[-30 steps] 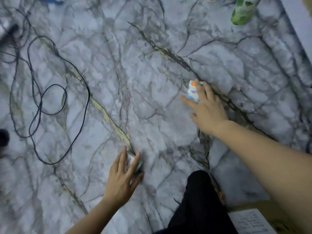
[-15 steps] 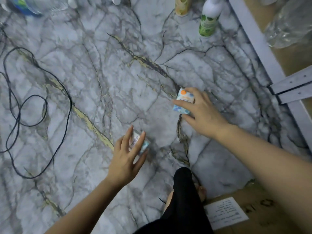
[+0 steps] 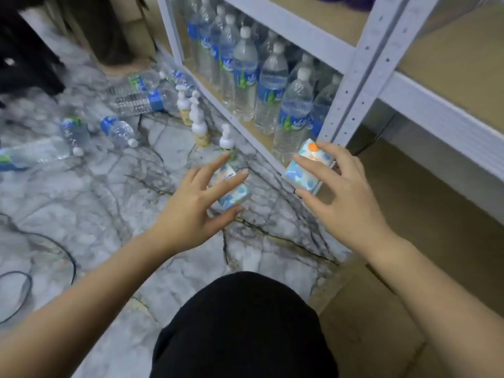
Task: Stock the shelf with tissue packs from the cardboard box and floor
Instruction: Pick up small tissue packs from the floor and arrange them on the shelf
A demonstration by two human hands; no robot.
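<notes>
Tissue packs are held one in each hand, above the marble floor (image 3: 90, 203) and just in front of the shelf (image 3: 425, 105). The left pack (image 3: 231, 190) is pinched between the thumb and fingers of the left hand (image 3: 191, 211); the right pack (image 3: 306, 167) is pinched the same way by the right hand (image 3: 346, 197), close to the grey upright (image 3: 354, 85). Neither grip is spread flat or pressed together empty; each is curled lightly round its pack.

The step in hand is judged to be the carry to the shelf. The lower bay on the left is filled with water bottles (image 3: 272, 85), so the bare brown board (image 3: 425, 203) to the right of the upright is likely the place to aim for. The right pack should be taken past the upright without being knocked against it, and the left pack brought across behind it. The packs are soft, so a light pinch should be kept and crushing avoided. They are best set flat, pushed well back and laid side by side, so that room is left for more. The pump bottles (image 3: 200, 129) standing on the floor near the left hand should be kept clear of.
</notes>
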